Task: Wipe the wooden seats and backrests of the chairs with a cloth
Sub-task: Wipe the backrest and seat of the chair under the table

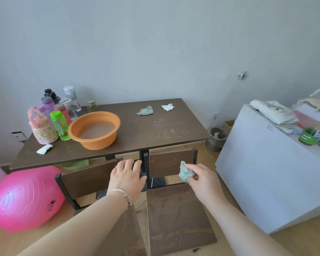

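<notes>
Two chairs sit tucked under the dark brown wooden surface [155, 130], and I'm looking down on both. The right hand [204, 179], at about five o'clock in my view, has its fingers [189, 166] pinched around the crumpled green-blue cloth [186, 172]. The cloth is bunched up right in front of the right chair's dark wooden backrest [171, 163], near its lower edge. I can't tell whether it touches the wood.

The left hand [127, 177], bracelet on the wrist, is at six o'clock. Its fingers are spread and fairly straight, holding nothing, lying over the top corner of the left chair's dark wooden backrest [89, 179]. I read that as steadying the chair.

I see no damp streaks or sheen on either backrest, nor on the right chair's brown wooden seat [177, 218] or the left chair's brown wooden seat [122, 233]. So I can't call any panel done. My judgement is that we're early: the right backrest looks like the panel in hand, and both seats and the left backrest are left to do.

Up on the surface at ten o'clock from the hands, the round orange plastic basin [94, 129] holds cloudy water for rinsing. A second crumpled green rag [145, 110] lies at twelve o'clock.
</notes>
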Demonstrator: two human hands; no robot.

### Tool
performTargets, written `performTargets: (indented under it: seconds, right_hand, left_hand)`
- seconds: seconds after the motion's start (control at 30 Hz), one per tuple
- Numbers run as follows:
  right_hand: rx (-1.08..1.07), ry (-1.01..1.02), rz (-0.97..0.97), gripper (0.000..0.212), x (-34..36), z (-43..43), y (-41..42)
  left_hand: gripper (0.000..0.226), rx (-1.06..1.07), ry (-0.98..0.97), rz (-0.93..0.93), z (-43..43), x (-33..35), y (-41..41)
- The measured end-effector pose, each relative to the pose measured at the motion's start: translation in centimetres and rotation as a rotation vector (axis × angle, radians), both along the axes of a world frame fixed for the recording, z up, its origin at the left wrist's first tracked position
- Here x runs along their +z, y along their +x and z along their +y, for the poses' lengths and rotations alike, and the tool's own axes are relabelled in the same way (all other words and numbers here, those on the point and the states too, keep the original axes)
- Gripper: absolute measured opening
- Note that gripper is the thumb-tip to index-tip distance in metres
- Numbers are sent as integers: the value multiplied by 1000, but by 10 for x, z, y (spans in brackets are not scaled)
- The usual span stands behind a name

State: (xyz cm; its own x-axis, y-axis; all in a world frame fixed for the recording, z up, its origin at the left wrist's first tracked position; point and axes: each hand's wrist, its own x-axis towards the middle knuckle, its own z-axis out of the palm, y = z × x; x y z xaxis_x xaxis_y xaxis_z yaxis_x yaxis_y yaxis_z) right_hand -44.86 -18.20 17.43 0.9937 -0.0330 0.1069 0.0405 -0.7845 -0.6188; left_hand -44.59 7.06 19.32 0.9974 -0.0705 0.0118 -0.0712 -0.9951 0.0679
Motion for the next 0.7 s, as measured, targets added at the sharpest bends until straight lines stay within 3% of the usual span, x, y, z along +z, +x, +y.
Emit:
performTargets:
  seconds: [0.7]
  right_hand:
    - [12,-44,86,50,-47,5,193]
  left_hand:
    - [55,-1,19,29,6,-42,211]
